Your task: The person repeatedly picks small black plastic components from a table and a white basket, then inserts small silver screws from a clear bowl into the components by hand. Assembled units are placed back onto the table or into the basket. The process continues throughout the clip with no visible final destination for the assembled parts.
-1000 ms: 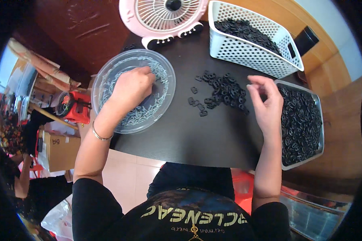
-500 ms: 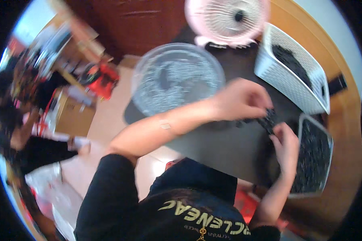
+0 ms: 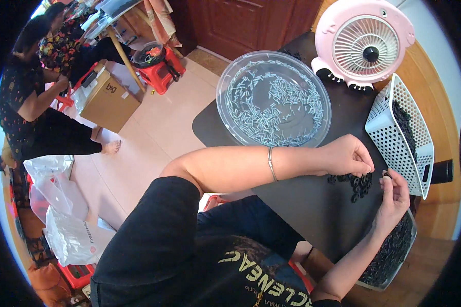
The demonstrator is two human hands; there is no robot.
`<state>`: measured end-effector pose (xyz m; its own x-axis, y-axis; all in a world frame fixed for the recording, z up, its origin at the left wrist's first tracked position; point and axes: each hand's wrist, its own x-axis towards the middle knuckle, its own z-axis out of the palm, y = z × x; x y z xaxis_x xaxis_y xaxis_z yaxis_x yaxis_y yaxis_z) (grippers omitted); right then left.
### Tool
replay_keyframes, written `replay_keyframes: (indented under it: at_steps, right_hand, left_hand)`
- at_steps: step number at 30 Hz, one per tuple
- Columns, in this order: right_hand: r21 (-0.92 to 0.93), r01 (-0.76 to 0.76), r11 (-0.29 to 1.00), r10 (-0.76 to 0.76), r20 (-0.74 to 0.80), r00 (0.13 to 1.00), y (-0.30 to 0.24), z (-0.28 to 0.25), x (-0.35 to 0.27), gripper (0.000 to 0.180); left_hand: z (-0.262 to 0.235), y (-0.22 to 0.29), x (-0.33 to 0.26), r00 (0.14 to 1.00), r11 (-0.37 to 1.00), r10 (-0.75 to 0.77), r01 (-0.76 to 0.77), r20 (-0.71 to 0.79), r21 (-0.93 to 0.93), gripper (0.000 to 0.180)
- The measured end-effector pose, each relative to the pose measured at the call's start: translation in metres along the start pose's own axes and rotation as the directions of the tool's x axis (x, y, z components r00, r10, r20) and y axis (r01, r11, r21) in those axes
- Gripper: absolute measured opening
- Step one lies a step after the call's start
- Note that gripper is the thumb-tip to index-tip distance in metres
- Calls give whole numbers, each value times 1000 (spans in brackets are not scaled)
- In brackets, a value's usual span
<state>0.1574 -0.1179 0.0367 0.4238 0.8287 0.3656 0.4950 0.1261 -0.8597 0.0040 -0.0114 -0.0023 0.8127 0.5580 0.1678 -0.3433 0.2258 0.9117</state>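
My left hand (image 3: 347,155) is at the pile of small black ring-shaped parts (image 3: 362,187) on the dark table. Its thumb and fingertips press together, and whatever they hold is too small to make out. Just right of it, my right hand (image 3: 394,197) pinches a small black part (image 3: 386,175) between thumb and forefinger. The two hands' fingertips are close but apart. Beyond my left forearm stands a round clear tub (image 3: 223,102) holding many short pale-blue pin-like pieces. A clear bin (image 3: 411,236) of black parts lies under my right forearm, partly hidden by it.
A white perforated basket (image 3: 389,120) with black parts stands at the right, behind my right hand. A pink fan (image 3: 325,36) is at the back of the dark table (image 3: 312,204). Across the floor at left, people sit near a cardboard box (image 3: 110,105) and red stools (image 3: 161,77).
My view has shifted, so the table things appear further right and sharper. The hands, earlier together at a dark cluster of parts, are now slightly apart, with a small part in the right fingertips.
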Motion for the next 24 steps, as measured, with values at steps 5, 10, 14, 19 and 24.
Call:
replay_keyframes:
  at_steps: [5,10,14,19,24]
  right_hand:
    - [48,51,998,-49,-39,998,15,26,-6,13]
    - [154,-63,986,59,30,998,17,27,-9,14]
    - [444,-183,877,151,108,983,19,31,-11,13]
    - [407,-65,911,70,3,998,21,28,-13,13]
    - [456,-146,878,140,48,989,20,27,-14,14]
  left_hand:
    - [2,-1,2,1000,995,-5,2,24,102,16]
    - [1,7,1,988,983,-131,140,-83,116,17]
    - [2,7,1,981,988,-147,140,-123,-64,12]
    - [5,3,4,984,992,-106,94,-144,-87,19]
    - [5,1,3,982,990,-118,104,-150,-100,24]
